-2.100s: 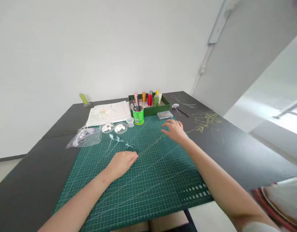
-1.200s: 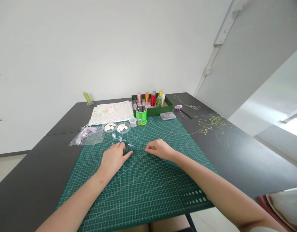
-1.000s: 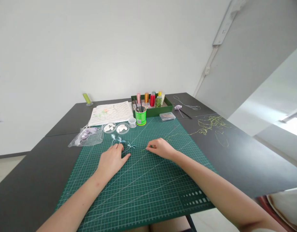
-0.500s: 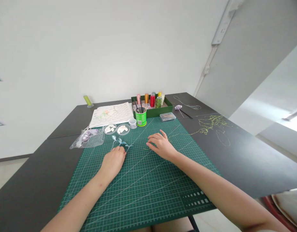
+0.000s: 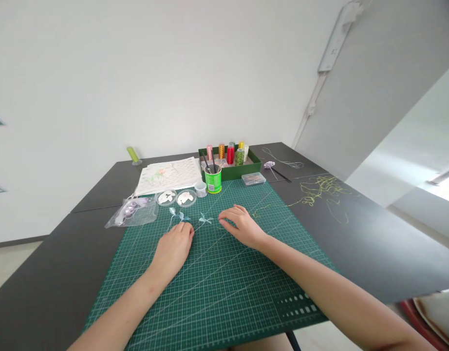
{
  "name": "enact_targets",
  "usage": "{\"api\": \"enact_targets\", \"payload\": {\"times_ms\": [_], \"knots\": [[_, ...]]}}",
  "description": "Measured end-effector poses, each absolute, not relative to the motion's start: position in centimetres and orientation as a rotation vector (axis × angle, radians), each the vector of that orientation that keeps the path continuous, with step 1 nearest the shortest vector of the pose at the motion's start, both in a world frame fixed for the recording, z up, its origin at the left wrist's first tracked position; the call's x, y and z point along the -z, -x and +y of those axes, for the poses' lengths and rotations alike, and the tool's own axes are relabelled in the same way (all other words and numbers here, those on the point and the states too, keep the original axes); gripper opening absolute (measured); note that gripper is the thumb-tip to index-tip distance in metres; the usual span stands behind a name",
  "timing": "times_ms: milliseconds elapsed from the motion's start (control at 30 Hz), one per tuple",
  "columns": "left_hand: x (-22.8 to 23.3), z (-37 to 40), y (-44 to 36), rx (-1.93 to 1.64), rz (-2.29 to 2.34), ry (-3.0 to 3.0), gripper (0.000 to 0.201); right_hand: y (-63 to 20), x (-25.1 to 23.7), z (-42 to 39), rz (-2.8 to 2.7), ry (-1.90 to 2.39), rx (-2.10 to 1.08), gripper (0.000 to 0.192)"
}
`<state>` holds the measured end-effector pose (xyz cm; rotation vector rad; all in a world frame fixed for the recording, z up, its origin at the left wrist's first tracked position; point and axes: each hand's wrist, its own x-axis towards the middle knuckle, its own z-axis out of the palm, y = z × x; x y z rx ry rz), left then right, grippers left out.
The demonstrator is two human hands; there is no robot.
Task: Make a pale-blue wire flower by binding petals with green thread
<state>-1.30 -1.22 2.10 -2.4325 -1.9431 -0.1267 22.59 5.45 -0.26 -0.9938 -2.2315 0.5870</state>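
Observation:
My left hand (image 5: 175, 245) rests low over the green cutting mat (image 5: 210, 282), fingers curled downward; whatever they hold is hidden. Just beyond its knuckles lie pale blue leaves (image 5: 182, 217) on thin stems. Between my two hands is a separate small light-blue leaf sprig (image 5: 205, 219), close to the fingertips of my right hand (image 5: 244, 226). That hand is bent, with thumb and fingers drawn together, but I cannot make out what is in them. A yellow-green thread (image 5: 268, 210) runs from beside the right hand off to the right.
Tangled thread (image 5: 315, 190) lies on the black table at right. Behind the mat stand a green can (image 5: 213, 181) of tools and a green box (image 5: 242, 171) of thread spools. Two dishes of white pieces (image 5: 185, 197), a plastic bag (image 5: 137, 212) and papers (image 5: 169, 173) are at left.
The light-blue sprig has shifted right, from beside my left hand to near my right fingertips. My right hand's fingers have drawn closer together. My left hand has barely moved.

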Motion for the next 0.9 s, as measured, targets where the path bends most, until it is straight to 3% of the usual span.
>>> {"api": "enact_targets", "payload": {"times_ms": [167, 333, 633, 900], "knots": [[-1.9, -1.5, 0.3, 0.34, -1.77, 2.503, 0.018, -22.0, -0.4, 5.4, -1.737, 1.074, -1.271, 0.042], [-1.6, -1.7, 0.0, 0.402, -1.699, 2.555, 0.017, -21.6, -1.0, 4.8, -1.642, 1.033, -1.787, 0.04], [-1.7, -2.3, -0.2, 0.917, -1.76, 2.642, 0.018, -20.3, -1.2, 2.2, -1.605, 0.931, -1.947, 0.035], [-1.7, -2.2, -0.1, 0.962, -1.912, 2.705, 0.022, -20.8, -1.5, 2.5, -1.728, 0.925, -1.885, 0.034]]}}
